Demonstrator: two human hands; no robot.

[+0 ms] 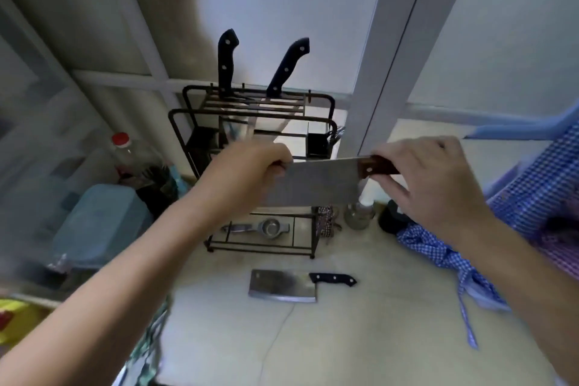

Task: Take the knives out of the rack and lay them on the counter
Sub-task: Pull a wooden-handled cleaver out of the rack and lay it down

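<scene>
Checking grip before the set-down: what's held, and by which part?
A cleaver: right hand on its brown wooden handle, left hand gripping the blade's far end.

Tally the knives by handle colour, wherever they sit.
Black handle: 3, namely the left rack knife, the right rack knife and the cleaver on the counter.
Brown wooden handle: 1, the cleaver held between the left hand and right hand.
Total: 4
</scene>
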